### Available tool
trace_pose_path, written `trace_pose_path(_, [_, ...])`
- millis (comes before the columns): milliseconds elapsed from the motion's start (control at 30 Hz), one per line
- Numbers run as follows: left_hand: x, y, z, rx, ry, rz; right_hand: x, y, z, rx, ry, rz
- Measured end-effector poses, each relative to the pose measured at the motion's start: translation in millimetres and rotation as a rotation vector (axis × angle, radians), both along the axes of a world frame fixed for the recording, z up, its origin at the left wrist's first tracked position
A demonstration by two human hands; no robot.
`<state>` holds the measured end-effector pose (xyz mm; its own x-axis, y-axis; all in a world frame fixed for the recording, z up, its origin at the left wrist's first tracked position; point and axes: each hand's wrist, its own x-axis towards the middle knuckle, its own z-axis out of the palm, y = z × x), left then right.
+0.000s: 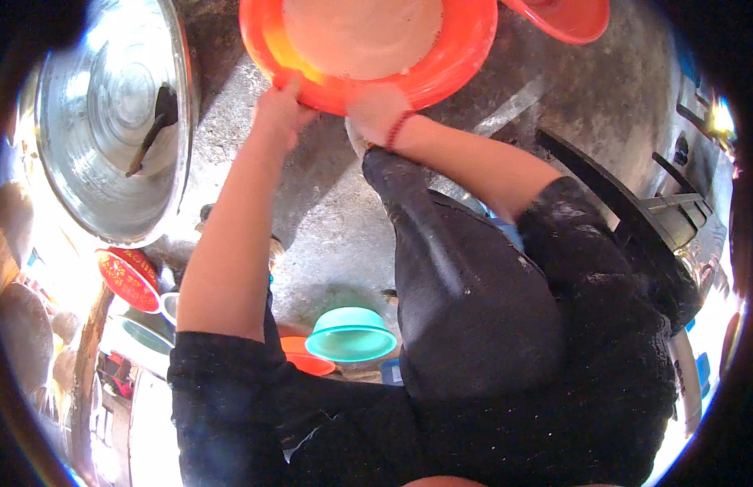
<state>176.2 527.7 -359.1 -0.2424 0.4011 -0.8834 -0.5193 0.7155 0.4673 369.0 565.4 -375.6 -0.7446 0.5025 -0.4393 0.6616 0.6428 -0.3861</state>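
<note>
At the top of the view is a wide orange-red basin [466, 49], cut off by the upper edge. Inside it lies a pale, tan mass [364, 36] that looks smooth; whether it is powder or batter I cannot tell. My left hand [280, 114] grips the basin's near rim left of the middle, thumb and fingers closed on the edge. To its right, my right hand [378, 112], with a red bracelet at the wrist, is closed on the same rim. Its fingers are blurred and partly hidden.
A large round metal pan [108, 122] with a dark-headed tool [159, 122] stands on the left. Another red basin [575, 18] is at the upper right. A turquoise bowl [350, 345], an orange bowl [307, 357] and a patterned red bowl [129, 277] sit lower down. A black chair [668, 211] is on the right.
</note>
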Motion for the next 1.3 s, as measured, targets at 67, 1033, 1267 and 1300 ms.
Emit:
trace_pose_path(67, [15,-10,5,0.041,0.011,-0.027,-30,-12,2,-0.043,0.129,-0.173])
trace_pose_path(1033, [13,6,2,0.0,0.041,0.02,72,82,31,-0.193,-0.209,0.047])
trace_pose_path(1267, [3,8,4,-0.032,0.036,-0.055,-30,26,-2,-0.669,0.162,-0.164])
trace_pose_path(1300, [3,8,5,-0.031,0.042,-0.053,-18,30,-3,-0.649,0.177,-0.111])
